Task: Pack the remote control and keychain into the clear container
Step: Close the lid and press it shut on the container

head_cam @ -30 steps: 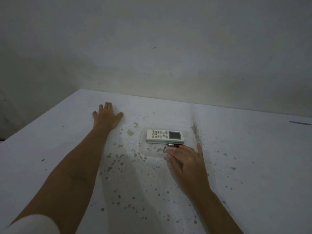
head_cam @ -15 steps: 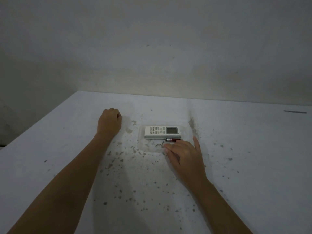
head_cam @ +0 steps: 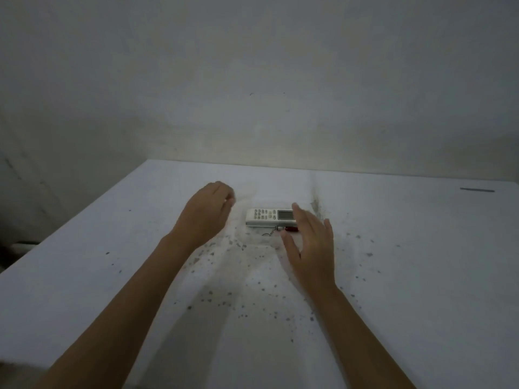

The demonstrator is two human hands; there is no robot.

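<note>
A white remote control (head_cam: 268, 217) with a small screen lies flat inside a shallow clear container (head_cam: 247, 239) on the white table. A red keychain (head_cam: 286, 229) with a short metal chain and ring rests just in front of the remote. My right hand (head_cam: 310, 248) hovers over the container's right side, fingers spread, holding nothing, and hides part of the keychain. My left hand (head_cam: 206, 213) is raised at the container's left, fingers loosely curled and blurred, with nothing visible in it.
The white table (head_cam: 112, 262) is speckled with dark spots around the container. A plain wall rises behind its far edge. A thin dark object (head_cam: 477, 190) lies far right. The table's left edge drops off near my left forearm.
My left hand lifted off the table and moved right toward the container, fingers curling. My right hand left the keychain, rose and spread its fingers. The keychain now lies in the container.
</note>
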